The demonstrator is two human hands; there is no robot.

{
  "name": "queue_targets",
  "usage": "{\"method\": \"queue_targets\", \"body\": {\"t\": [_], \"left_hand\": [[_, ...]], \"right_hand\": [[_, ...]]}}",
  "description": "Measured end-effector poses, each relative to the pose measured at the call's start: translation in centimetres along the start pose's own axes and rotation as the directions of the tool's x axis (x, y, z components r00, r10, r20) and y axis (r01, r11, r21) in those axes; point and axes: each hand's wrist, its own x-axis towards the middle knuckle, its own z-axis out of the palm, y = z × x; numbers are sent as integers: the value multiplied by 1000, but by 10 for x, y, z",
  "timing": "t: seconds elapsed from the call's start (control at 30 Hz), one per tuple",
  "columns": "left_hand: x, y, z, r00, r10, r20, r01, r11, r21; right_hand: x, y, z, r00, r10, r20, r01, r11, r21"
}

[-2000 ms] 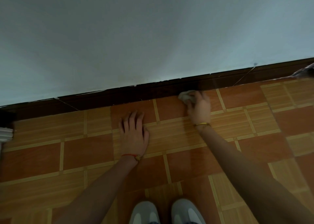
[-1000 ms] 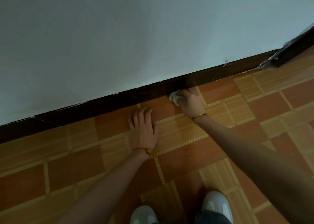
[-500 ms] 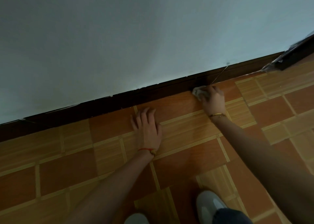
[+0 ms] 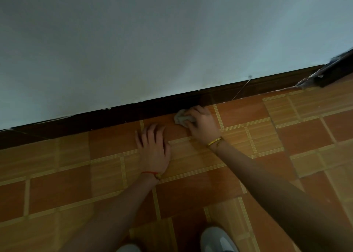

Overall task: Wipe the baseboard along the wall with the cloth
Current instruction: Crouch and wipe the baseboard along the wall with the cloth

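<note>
A dark brown baseboard (image 4: 118, 117) runs along the foot of the pale wall, rising toward the right. My right hand (image 4: 202, 124), with a gold bangle on the wrist, grips a small crumpled grey cloth (image 4: 180, 118) at the foot of the baseboard, where it meets the floor. My left hand (image 4: 152, 147), with a red thread bracelet, lies flat with spread fingers on the tiled floor just left of the cloth.
The floor is orange and tan tiles (image 4: 286, 137). A dark object (image 4: 336, 73) sits on the floor against the wall at the far right. A thin pale line (image 4: 241, 91) crosses the baseboard. Grey shoes (image 4: 217, 240) show at the bottom edge.
My right hand slid the cloth right along the baseboard, then back left, closer to my left hand. The left hand stays planted on the floor.
</note>
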Motion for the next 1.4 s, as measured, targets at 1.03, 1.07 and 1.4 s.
{"method": "queue_targets", "body": {"t": [1.03, 1.07, 1.4], "left_hand": [[-6, 16, 6, 996, -92, -14, 92, 995, 26], [-5, 16, 6, 996, -90, -15, 90, 995, 30], [-6, 15, 6, 997, -65, -27, 66, 998, 22]], "right_hand": [[-15, 75, -55, 869, 441, -225, -439, 896, 62], [-15, 66, -50, 874, 441, -202, -425, 897, 122], [4, -22, -39, 630, 719, -293, -279, 562, 778]]}}
